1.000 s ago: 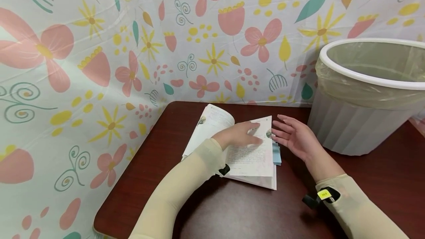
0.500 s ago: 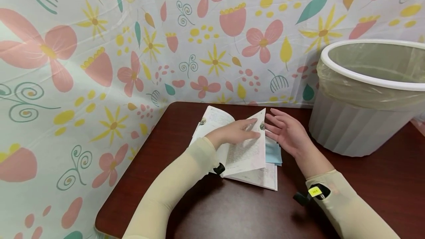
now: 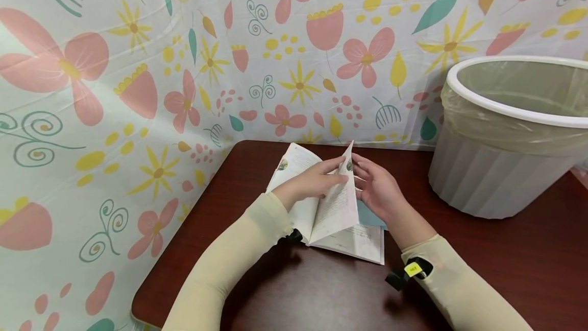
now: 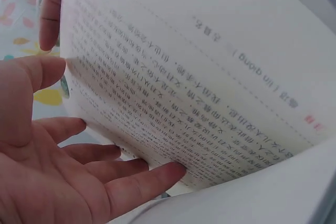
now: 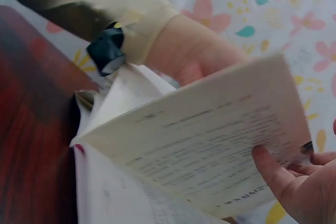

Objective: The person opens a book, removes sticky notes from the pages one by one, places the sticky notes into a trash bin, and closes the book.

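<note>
so the book (image 3: pixel 299 213) was lying open on the dark reddish table (image 3: pixel 321 295), with one raised page (image 3: pixel 337 208) sticking up between the two hands. from the head view you got the whole layout: left hand (image 3: pixel 314 180) on one side of that page, right hand (image 3: pixel 378 188) on the other, a bit of blue paper (image 3: pixel 369 216) below the right palm, a lined bin (image 3: pixel 496 172) off to the right and a floral cloth (image 3: pixel 298 40) behind everything. neither wrist view showed the bin or the blue paper.

the left wrist view was the one for detail tho: rows of chinese characters, some pinyin and a bit of red print. it also showed the left thumb and fingers spread apart, tips resting against the paper, nothing clamped, which the head view kinda hid.

right wrist view gave the page's other face, with one right fingertip touching the print and the fingers loose, not curled round anything i could see. it also caught a bit of red at the base of the spine, which i couldn't make out from above.
</note>
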`<state>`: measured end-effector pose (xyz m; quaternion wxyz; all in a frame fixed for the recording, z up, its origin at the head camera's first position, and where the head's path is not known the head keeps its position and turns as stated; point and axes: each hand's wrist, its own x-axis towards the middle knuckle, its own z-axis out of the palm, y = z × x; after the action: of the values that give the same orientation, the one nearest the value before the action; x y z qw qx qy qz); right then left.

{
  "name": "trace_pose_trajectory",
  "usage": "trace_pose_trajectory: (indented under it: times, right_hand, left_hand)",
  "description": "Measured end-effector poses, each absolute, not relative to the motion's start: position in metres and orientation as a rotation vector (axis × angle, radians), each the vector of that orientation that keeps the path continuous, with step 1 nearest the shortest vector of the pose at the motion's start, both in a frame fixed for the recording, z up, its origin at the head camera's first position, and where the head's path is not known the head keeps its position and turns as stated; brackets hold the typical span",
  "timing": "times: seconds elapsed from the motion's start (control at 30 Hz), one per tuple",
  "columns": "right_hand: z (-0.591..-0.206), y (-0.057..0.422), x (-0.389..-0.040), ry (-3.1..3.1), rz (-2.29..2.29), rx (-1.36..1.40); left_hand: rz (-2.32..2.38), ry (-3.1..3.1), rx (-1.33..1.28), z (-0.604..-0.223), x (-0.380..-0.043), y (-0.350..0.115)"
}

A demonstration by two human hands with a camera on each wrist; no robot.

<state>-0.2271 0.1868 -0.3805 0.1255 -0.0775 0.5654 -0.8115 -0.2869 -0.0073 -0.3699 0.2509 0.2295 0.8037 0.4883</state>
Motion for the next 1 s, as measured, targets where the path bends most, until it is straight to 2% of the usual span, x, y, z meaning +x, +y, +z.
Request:
trace_pose_trajectory:
  times: [0.43,1.0]
  right_hand:
    - [-0.403,0.144,-0.216,1.835,-2.079,-0.354]
    - [-0.426,0.126,-0.209,2.276,-1.558,-0.639]
  left_hand:
    - [1.579,2.043,0.528,-0.356,-0.285,-0.033]
    - [1.815,1.857,0.435,-0.35,-0.288,-0.068]
